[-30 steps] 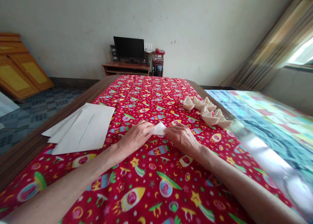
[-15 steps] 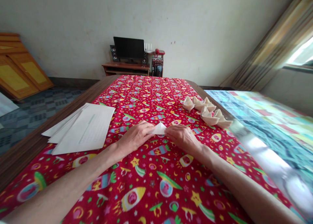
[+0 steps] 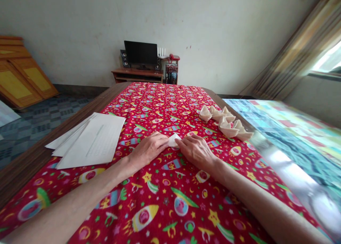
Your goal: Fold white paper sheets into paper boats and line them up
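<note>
A small folded piece of white paper [image 3: 173,140] lies on the red patterned cloth [image 3: 170,105], its pointed top facing away from me. My left hand [image 3: 152,146] grips its left side, fingers closed together. On the right side, the fingers of my right hand [image 3: 196,148] are closed on the paper, with one fingertip over its face. The hands cover both ends of the paper. To the right stand several folded paper boats [image 3: 229,127]. A fanned stack of printed paper sheets [image 3: 99,141] rests to the left of my left hand.
The cloth covers a brown wooden table [image 3: 16,174]. Beyond its far end, a monitor [image 3: 141,53] with speakers stands on a low desk [image 3: 137,72], beside a red telephone [image 3: 173,57]. A wooden cabinet [image 3: 23,75] is at the left; a bed-like surface with patterned covering [image 3: 293,134] is at the right.
My right fingers have shifted slightly in onto the paper, covering its right edge. My left hand has moved slightly right. The sheets and boats have stayed put.
</note>
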A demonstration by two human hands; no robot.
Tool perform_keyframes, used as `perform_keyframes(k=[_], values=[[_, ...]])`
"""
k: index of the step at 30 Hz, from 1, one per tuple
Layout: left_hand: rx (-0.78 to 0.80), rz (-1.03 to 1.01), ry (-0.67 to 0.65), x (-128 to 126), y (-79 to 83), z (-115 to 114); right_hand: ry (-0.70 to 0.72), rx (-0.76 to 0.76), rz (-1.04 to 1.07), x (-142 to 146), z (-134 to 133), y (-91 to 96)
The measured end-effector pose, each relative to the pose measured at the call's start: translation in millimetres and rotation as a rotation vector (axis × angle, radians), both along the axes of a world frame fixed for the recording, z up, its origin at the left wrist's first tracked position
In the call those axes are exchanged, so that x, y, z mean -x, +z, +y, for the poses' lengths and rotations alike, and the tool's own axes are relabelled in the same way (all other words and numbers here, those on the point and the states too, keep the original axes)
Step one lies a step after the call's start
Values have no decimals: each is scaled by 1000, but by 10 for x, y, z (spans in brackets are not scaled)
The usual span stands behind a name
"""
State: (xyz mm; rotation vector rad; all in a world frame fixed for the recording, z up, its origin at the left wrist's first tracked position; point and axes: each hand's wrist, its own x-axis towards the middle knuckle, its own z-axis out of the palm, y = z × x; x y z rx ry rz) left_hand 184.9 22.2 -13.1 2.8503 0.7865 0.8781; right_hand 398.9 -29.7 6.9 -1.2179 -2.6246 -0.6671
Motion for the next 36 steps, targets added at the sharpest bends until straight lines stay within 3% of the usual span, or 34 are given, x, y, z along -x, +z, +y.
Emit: perform_keyframes(k=[7, 10, 12, 15, 19, 24, 28, 31, 36], values=[[80, -58, 11, -1, 32, -21, 12, -68, -52, 158, -4, 64], [163, -216, 136, -32, 46, -42, 12, -142, -24, 144, 0, 26], [280, -387, 232, -73, 51, -77, -11, -184, 18, 113, 11, 14], [556, -609, 250, -166, 47, -172, -60, -215, 103, 75, 17, 25], [766, -596, 183, -291, 64, -342, -40, -231, 201, 120, -53, 71], [730, -532, 211, -321, 174, -479, 50, -202, 274, 247, -166, 113], [757, -481, 313, -305, 270, -484, -34, -196, 359, 271, -153, 99], [705, -458, 283, -305, 315, -451, -79, -176, 412, 282, -133, 81], [597, -355, 328, -299, 279, -391, -112, -169, 373, 327, -139, 115]])
